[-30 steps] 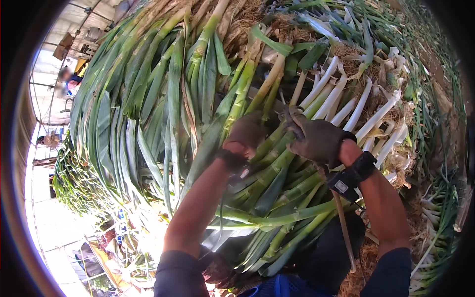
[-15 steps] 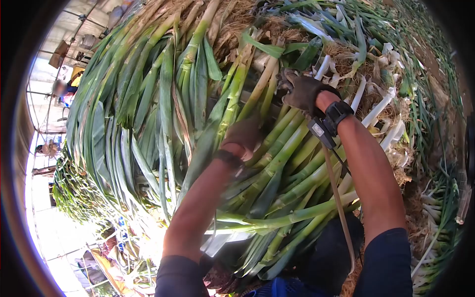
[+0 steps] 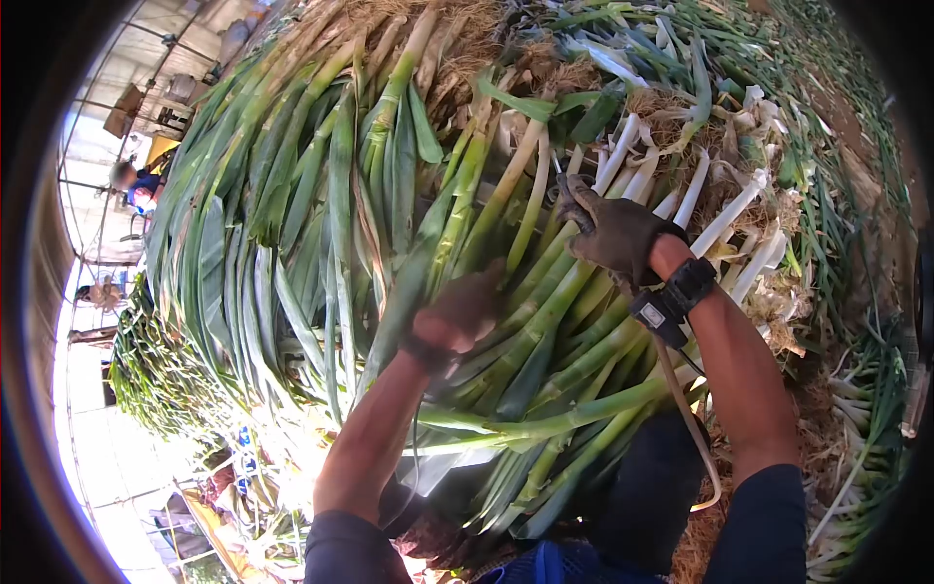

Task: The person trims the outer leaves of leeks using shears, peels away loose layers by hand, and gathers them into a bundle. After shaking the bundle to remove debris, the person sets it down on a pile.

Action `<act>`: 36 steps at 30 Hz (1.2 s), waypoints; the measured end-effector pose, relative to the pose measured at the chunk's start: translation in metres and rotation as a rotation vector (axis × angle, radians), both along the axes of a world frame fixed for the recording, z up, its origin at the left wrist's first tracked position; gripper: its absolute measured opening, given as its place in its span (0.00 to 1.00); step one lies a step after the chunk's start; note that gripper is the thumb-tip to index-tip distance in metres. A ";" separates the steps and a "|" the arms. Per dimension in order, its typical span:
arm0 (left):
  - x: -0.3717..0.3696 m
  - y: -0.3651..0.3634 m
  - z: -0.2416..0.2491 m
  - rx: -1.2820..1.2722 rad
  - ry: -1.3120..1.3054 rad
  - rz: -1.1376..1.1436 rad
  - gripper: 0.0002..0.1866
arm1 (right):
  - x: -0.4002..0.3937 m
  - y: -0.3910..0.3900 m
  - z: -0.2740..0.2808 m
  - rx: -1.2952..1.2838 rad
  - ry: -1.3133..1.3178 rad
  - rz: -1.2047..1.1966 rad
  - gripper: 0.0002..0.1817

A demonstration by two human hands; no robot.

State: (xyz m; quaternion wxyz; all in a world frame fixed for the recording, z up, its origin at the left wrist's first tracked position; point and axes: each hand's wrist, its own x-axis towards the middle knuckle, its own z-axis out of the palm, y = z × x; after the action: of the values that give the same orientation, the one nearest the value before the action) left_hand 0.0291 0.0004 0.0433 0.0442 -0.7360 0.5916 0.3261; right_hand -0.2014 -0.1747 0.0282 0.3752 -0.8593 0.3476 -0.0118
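My right hand (image 3: 615,234), in a dark glove, is closed around an air nozzle (image 3: 558,167) whose thin metal tip points up and away. A tan hose (image 3: 689,419) runs down from this hand past the forearm. Beneath it lie thick green onions (image 3: 545,326) with long green leaves and pale stems. My left hand (image 3: 465,310), also gloved, is over the green stalks, left of the right hand. Motion smears its fingers, so I cannot make out whether it grips a stalk. White stripped stems (image 3: 722,209) with roots are just right of the right hand.
A big heap of green onions (image 3: 243,263) fills the left and top. Loose leaves and dry roots (image 3: 769,311) are scattered at the right, above a row of white-stemmed onions (image 3: 846,457). Another person (image 3: 141,183) is far off at the upper left.
My right hand has shifted slightly right and down, showing the nozzle's tip and more white stems. My left hand has moved a little left and down, still blurred.
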 end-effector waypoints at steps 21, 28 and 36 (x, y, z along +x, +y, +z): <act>-0.001 0.021 0.034 0.193 -0.098 -0.173 0.36 | 0.014 0.005 0.018 0.057 0.088 0.011 0.47; 0.007 0.028 0.018 0.143 -0.095 -0.207 0.32 | 0.044 -0.023 -0.003 0.011 0.195 -0.067 0.49; -0.005 0.029 0.038 0.147 -0.171 -0.274 0.32 | 0.011 0.013 0.039 0.125 0.150 -0.083 0.53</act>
State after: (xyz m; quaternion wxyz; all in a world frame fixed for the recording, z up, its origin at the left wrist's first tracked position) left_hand 0.0238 0.0290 0.0814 0.1921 -0.6683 0.6551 0.2956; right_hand -0.1909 -0.1618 0.0675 0.4002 -0.8174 0.4102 0.0588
